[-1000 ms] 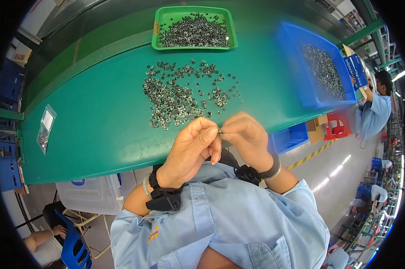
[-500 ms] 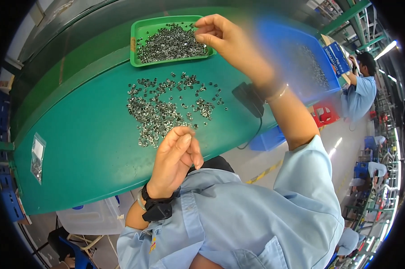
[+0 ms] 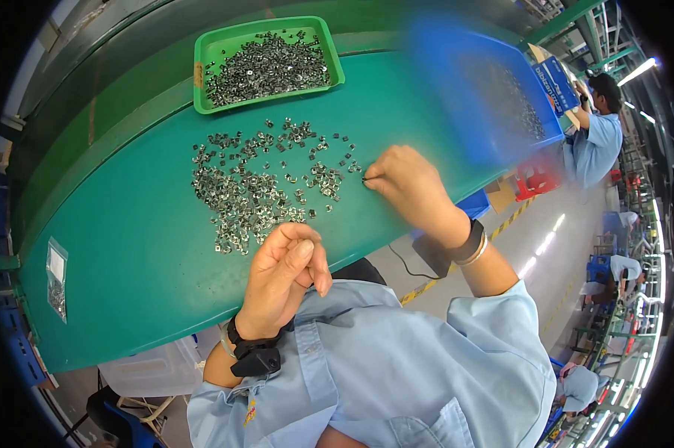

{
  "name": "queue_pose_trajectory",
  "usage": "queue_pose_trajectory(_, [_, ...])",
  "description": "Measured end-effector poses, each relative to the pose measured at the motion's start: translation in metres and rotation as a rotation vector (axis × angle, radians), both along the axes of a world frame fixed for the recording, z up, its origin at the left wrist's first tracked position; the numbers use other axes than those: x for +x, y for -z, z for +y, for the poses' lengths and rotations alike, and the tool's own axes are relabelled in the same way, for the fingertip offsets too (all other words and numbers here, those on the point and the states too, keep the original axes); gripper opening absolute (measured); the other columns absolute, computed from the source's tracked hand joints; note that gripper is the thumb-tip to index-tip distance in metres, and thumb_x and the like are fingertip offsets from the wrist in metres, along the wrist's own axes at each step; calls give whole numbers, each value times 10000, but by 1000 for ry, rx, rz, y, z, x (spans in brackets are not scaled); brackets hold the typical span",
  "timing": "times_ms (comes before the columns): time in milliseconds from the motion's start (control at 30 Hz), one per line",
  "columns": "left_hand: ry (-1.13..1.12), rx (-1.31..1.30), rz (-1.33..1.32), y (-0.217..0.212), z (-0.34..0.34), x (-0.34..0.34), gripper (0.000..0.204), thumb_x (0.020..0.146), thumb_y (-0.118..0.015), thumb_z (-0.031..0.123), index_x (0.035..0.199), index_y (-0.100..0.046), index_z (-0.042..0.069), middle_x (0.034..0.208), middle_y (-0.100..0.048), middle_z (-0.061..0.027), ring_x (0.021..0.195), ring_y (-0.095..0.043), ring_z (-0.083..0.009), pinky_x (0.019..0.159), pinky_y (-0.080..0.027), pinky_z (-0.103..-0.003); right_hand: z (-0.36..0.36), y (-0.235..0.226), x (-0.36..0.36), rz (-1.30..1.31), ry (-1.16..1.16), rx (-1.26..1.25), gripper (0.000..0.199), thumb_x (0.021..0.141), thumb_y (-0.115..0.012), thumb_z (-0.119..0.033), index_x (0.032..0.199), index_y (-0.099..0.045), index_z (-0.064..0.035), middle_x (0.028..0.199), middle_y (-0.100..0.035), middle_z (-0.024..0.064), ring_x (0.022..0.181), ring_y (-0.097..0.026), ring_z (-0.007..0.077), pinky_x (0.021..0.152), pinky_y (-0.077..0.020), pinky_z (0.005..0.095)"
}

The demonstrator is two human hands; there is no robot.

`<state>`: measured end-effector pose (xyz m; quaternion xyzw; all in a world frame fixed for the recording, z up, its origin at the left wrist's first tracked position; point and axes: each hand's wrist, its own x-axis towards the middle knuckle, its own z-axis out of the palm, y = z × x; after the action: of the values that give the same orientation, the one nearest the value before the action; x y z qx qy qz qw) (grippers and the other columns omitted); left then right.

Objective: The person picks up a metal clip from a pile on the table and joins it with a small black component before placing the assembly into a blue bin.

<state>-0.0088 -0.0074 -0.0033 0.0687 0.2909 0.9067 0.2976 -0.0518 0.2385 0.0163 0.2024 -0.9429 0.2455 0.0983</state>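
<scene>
- Silvery metal parts are lying scattered in a loose heap on the middle of the green worktop, between its far and near edges.
- The right hand is resting at the right fringe of the heap, its fingertips pinching together on the worktop; whether they are gripping a part is too small to tell.
- The left hand is hovering at the near edge of the worktop, just beside the heap, fingers curled loosely inward; I cannot tell if anything is sitting inside.
- A green tray of the same parts is sitting at the far edge.
- A blue bin is standing at the right end, blurred.
- A small clear bag is lying near the left end.
- Another person in a blue shirt is working beyond the right end.
</scene>
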Motion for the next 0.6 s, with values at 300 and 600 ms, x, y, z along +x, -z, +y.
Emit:
queue_pose_trajectory(300, [-61,-278,4,-18,15,2,187,959,-488,178,1061,-497,22,803,-577,-70,632,-559,-116,560,-466,-257,-31,-26,24,182,-220,-280,190,679,-720,-23,843,-625,-40,791,-583,79,704,-555,257,606,-449,344])
queue_pose_trajectory(600, [-55,-300,44,-19,16,8,163,954,-503,184,992,-496,26,792,-591,-69,613,-558,-117,542,-461,-250,-46,-33,38,200,-295,-246,214,659,-733,-18,845,-629,-38,803,-590,70,709,-562,236,599,-448,330])
